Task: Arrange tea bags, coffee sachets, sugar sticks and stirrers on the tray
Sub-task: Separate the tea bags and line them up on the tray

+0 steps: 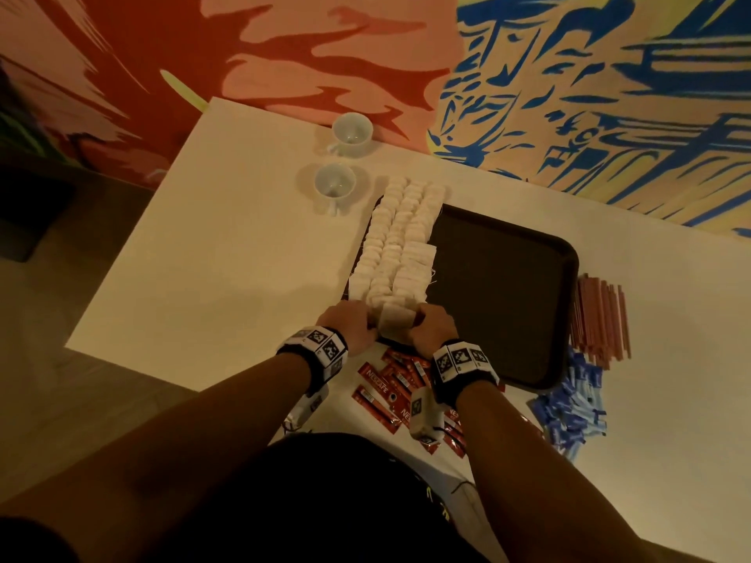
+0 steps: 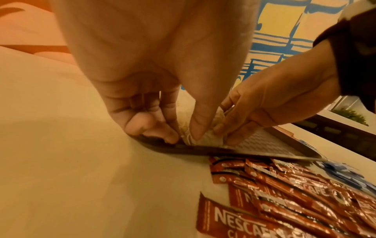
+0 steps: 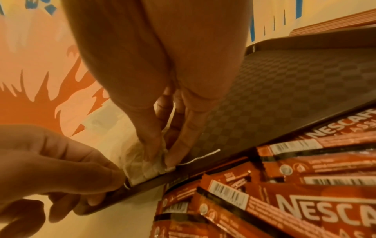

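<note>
You are standing at a pale cream table [image 1: 211, 253] pushed against a wall mural [image 1: 569, 75] painted orange-red beyond your left hand and blue on tan beyond your right; lighting is dim and warm. Two white cups [image 1: 335, 184] sit on the table past your left hand, one further off than the other. A dark brown tray [image 1: 508, 286] with a fine checkered floor lies directly ahead of your right hand. White tea bags [image 1: 396, 253] are packed in three long rows along the tray's left side, running away from your hands to the far rim and slightly over it; they are square, pale and papery, with loose strings trailing at the right of the rows. Your left hand [image 1: 350, 325] and right hand [image 1: 434, 327] meet at the nearest tea bag [image 2: 205, 136] at the near rim: the left pinches it between thumb and fingers, and the right pinches its other edge, fingertips down on the tray floor. One white string [image 3: 200, 157] lies across the tray just beside your right fingers. Red Nescafe coffee sachets [image 1: 390, 390] lie scattered on the table beneath your wrists, off the tray. Blue sugar sticks [image 1: 573, 408] are heaped to the right of your right forearm, and reddish-brown stirrers [image 1: 600, 319] lie bundled beside the tray's right rim.
</note>
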`<action>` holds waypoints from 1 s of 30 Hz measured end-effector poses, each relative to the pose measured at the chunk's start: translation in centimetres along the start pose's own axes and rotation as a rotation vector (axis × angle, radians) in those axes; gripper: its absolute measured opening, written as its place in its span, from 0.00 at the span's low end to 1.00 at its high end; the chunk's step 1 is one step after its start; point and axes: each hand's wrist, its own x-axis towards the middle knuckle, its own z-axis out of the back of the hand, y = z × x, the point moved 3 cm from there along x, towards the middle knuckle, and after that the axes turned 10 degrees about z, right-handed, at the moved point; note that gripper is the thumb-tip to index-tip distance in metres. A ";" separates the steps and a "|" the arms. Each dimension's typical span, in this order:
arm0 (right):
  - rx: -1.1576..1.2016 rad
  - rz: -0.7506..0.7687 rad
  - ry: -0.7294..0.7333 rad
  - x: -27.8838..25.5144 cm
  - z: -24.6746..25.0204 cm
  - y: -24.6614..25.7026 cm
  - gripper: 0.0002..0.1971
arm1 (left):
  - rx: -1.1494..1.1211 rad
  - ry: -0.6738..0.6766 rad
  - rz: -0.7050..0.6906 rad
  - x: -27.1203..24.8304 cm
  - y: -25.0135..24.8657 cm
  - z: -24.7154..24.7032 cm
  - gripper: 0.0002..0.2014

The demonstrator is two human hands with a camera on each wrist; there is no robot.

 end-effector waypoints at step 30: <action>0.087 -0.078 -0.025 -0.3 1.1 -1.6 0.18 | -0.219 -0.002 -0.168 0.0 -1.0 0.7 0.13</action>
